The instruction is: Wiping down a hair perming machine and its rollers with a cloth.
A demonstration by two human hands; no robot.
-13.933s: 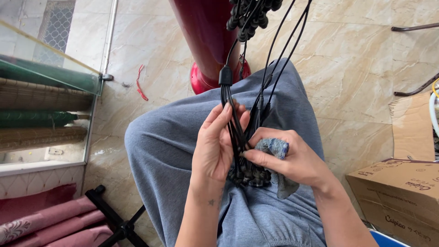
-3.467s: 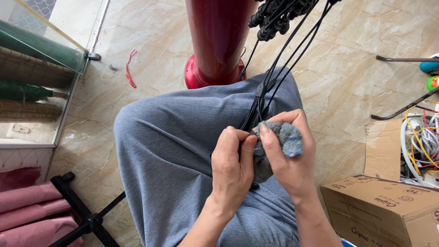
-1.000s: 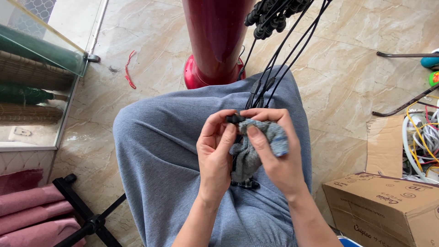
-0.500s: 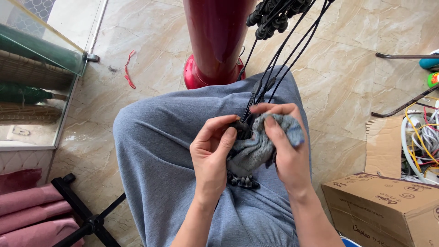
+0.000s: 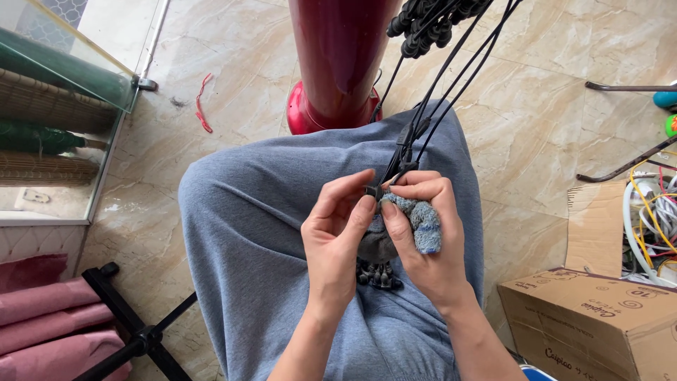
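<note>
A bundle of thin black cables [image 5: 430,106] hangs down from above onto my lap in grey trousers [image 5: 254,233]. My left hand [image 5: 337,243] pinches a black connector at the lower part of the bundle. My right hand [image 5: 423,243] holds a grey-blue cloth [image 5: 423,222] pressed against that same connector. Below my hands a cluster of black plug ends [image 5: 379,275] rests on my lap. Another cluster of black plugs [image 5: 423,21] hangs higher up, in front of a dark red pillar [image 5: 338,49].
A glass-sided cabinet [image 5: 56,120] with rolled green and bamboo mats stands at left. A black stand leg [image 5: 134,331] and pink fabric [image 5: 35,324] lie lower left. A cardboard box [image 5: 599,317] and tangled wires [image 5: 652,226] sit at right on the marble floor.
My right hand has drawn the cloth in tighter against the connector, bunching it in the fingers. My left hand has shifted slightly right and up, still pinching the cable end.
</note>
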